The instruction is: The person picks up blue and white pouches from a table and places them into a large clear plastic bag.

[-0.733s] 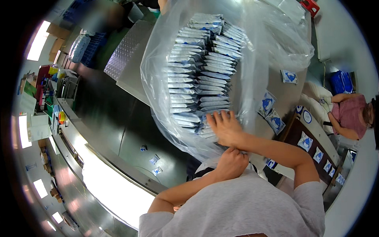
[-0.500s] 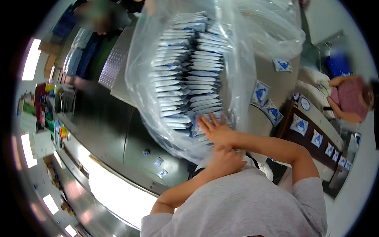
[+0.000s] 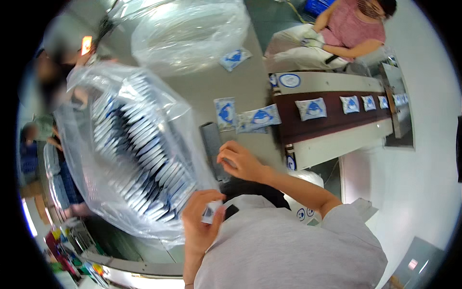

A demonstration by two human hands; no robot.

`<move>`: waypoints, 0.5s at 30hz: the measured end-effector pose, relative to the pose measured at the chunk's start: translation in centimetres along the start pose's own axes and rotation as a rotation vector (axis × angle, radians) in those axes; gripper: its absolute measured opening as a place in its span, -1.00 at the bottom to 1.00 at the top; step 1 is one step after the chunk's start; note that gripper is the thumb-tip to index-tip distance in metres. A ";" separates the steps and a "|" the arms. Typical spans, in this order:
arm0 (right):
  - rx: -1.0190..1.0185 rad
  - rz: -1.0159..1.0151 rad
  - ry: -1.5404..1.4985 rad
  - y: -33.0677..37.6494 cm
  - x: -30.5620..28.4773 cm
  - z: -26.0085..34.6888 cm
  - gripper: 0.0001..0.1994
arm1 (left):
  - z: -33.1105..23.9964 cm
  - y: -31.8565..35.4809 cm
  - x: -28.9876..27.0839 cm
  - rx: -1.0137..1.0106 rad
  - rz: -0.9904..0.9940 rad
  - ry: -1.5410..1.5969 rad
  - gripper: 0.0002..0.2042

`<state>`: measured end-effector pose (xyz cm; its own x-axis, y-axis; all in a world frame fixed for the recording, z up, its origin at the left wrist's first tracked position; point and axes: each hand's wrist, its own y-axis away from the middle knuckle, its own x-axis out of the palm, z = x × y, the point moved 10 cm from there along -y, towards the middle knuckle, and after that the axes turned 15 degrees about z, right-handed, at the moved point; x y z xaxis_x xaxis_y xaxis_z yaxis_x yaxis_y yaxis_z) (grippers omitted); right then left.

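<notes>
Between the thumb and fingers of my left hand (image 3: 199,226) is a small white slip (image 3: 210,212) with a dark mark, beside the near end of a large clear plastic bag (image 3: 79,178). Two long rows of small white and blue packets (image 3: 149,144) stand on edge inside the bag. My right hand (image 3: 245,164) hovers above the table edge to the bag's right, fingers loosely curled and apart, nothing visible in them. Nearest to it lies a grey flat bar (image 3: 211,142). Several loose packets (image 3: 224,114) with a blue animal print lie just beyond.
At right, a brown conveyor belt (image 3: 332,125) carries spaced packets toward the grey table (image 3: 187,91). Another clear bag (image 3: 192,33) lies crumpled at the back, with one packet beside it. A person (image 3: 349,29) in pink sits behind the conveyor; other people stand at far left.
My view has swung to the right. My right hand has come off the packets in the bag, my hands have parted, and the white slip now shows in my left hand.
</notes>
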<state>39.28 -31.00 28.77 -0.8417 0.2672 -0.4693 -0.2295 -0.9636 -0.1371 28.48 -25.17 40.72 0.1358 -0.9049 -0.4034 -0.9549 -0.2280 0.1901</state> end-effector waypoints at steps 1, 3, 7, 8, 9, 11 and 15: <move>0.046 0.006 0.009 1.4 -1.3 -2.2 -0.87 | -0.9 -1.4 2.5 0.017 0.129 0.097 -0.80; 0.147 0.098 0.164 4.3 -4.5 -6.5 -0.91 | -0.9 -3.4 7.1 -0.001 0.357 0.188 -0.78; 0.358 0.141 0.457 11.6 -16.5 -17.1 -0.72 | 0.7 -6.1 13.8 -0.001 0.557 0.191 -0.74; 0.602 0.190 0.534 13.3 -20.3 -20.6 -0.70 | 1.8 -6.2 15.0 -0.028 0.568 0.190 -0.75; 0.762 0.213 0.559 15.8 -24.2 -23.4 -0.62 | 2.8 -6.4 16.1 -0.054 0.583 0.193 -0.75; 0.696 0.179 0.793 23.6 -32.2 -29.0 -0.58 | 4.3 -6.9 18.7 -0.068 0.649 0.201 -0.76; 0.891 0.521 0.686 23.2 -32.9 -32.1 -0.45 | 9.9 -7.3 21.6 -0.232 0.652 0.268 -0.76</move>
<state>77.39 -61.93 13.00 -0.5641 -0.4587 -0.6865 -0.4225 -0.5540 0.7173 35.80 -39.50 21.73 -0.3510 -0.9327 0.0830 -0.7875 0.3420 0.5128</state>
